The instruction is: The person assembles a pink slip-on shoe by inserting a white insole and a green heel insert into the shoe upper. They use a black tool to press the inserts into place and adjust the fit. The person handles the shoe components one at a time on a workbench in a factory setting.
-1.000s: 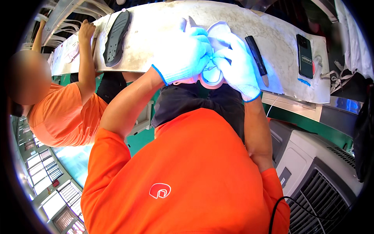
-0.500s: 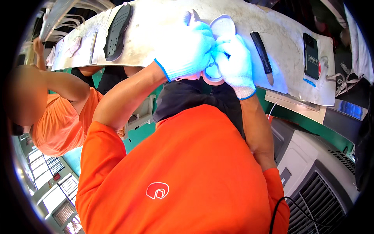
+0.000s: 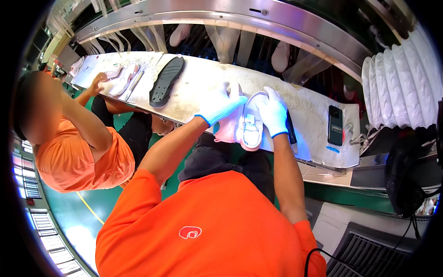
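Note:
A pair of pale shoes lies side by side at the table's front edge. My left hand (image 3: 222,106), in a white knit glove with a blue cuff, is closed over the left shoe (image 3: 226,129), which looks pinkish and lies on its side. The right shoe (image 3: 251,134) faces up with its opening and laces showing. My gloved right hand (image 3: 274,113) grips its right side near the far end, the fingertips partly hidden. Beside that hand lies a black-handled knife (image 3: 291,129), partly covered by it.
A black perforated shoe sole (image 3: 167,83) and a pen-like tool (image 3: 134,84) lie to the left. A phone (image 3: 335,124) lies at the right. Behind the table (image 3: 203,81) runs a metal-framed conveyor (image 3: 184,16) carrying shoes. A co-worker in orange (image 3: 87,157) sits at left.
My view has tilted up, bringing the conveyor into sight. My hands have moved apart from each other, and the shoes now show side by side between them.

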Demonstrator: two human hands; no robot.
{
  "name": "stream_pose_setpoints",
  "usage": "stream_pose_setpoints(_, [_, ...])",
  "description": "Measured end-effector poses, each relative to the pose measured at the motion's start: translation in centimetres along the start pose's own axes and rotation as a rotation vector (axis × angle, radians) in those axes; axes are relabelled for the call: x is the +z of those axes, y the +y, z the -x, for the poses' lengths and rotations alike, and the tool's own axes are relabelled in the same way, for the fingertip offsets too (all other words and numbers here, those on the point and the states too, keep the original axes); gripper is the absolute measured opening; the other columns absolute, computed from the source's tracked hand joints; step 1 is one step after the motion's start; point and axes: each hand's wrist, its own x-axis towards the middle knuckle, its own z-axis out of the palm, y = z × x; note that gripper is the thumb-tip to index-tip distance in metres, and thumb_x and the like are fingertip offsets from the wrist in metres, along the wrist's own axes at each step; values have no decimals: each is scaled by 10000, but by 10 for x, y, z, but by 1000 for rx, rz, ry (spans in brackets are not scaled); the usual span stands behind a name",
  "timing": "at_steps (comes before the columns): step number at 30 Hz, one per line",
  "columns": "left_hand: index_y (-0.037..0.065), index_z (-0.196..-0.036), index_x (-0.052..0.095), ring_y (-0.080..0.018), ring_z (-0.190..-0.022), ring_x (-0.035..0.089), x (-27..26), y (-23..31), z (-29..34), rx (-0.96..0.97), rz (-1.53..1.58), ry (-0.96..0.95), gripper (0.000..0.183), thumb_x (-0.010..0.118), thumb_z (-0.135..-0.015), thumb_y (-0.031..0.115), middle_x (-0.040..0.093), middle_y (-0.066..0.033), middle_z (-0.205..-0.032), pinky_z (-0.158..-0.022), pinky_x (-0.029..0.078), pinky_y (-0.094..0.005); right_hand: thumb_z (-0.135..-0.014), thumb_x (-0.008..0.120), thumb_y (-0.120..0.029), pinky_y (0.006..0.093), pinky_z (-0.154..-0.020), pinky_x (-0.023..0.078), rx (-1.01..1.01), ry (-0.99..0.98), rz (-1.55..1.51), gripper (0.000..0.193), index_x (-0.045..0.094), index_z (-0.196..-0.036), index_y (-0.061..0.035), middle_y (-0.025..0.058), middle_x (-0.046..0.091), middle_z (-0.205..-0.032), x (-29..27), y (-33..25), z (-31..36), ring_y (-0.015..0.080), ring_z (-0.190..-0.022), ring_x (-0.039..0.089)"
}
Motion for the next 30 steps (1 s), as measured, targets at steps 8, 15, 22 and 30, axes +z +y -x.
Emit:
stream_pose_setpoints(8, [40, -1419, 707, -207, -1082, 739, -26, -3, 46, 526, 722, 75, 600, 886, -877, 224, 779, -97, -1203, -1003, 607, -378, -886, 746, -41, 435, -972, 620, -438, 122, -102, 339, 778, -1223, -54, 189, 730, -1256, -161, -86, 14, 397, -1111, 755])
stream_pose_setpoints(15, [18, -1494, 653, -203, -1302, 686, -51, -17, 65, 567, 673, -152, 632, 881, -918, 139, 735, -99, -1376, -1162, 543, -400, -679, 1037, -199, 431, -1157, 535, -303, -584, -405, 822, 711, -1424, -82, 142, 652, -1506, -200, -85, 60, 340, -1388, 661])
stream_pose_setpoints(22, [15, -1506, 642, -202, -1297, 687, -54, -12, 73, 502, 902, -281, 635, 881, -932, 143, 725, -93, -1400, -1157, 549, -406, -796, 956, -93, 387, -899, 603, -501, -432, -230, 451, 779, -1209, -68, 111, 752, -1215, -186, -95, 87, 256, -1035, 743])
stream_pose_setpoints(30, [0, -1509, 590, -239, -1314, 702, -36, -8, 102, 594, 726, -59, 709, 936, -905, 132, 711, -163, -1418, -1152, 568, -419, -978, 814, -77, 346, -1008, 593, 201, -29, -1464, 367, 711, -1311, 38, 84, 759, -1230, -89, -77, 152, 164, -1096, 723])
